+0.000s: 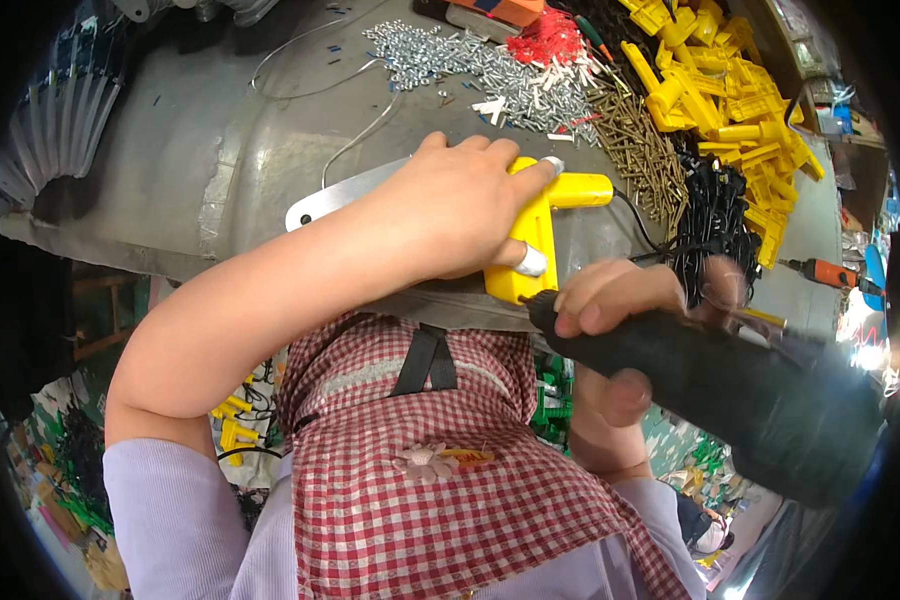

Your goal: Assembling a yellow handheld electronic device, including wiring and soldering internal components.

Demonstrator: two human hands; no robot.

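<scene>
My left hand (460, 205) is wrapped over a yellow plastic tool housing (537, 225), with white coverings on two fingertips. A flat silver metal plate (315, 208) with a hole near its rounded end sticks out to the left beneath that hand and forearm. A yellow handle-like part (582, 190) juts right from the housing, with a black cord beside it. My right hand (620, 300) grips a dark power screwdriver (720, 390), blurred toward its rear. The screwdriver's tip is at the housing's near end; whether it touches a screw is too small to tell.
On the grey metal table (180, 150) lie heaps of silver screws (450, 60), long brass-coloured screws (635, 145) and red small parts (550, 40). Yellow housings (740, 100) and black cords (715, 210) pile at the right. An orange-handled tool (830, 273) and a stack of metal plates (65, 130) flank them.
</scene>
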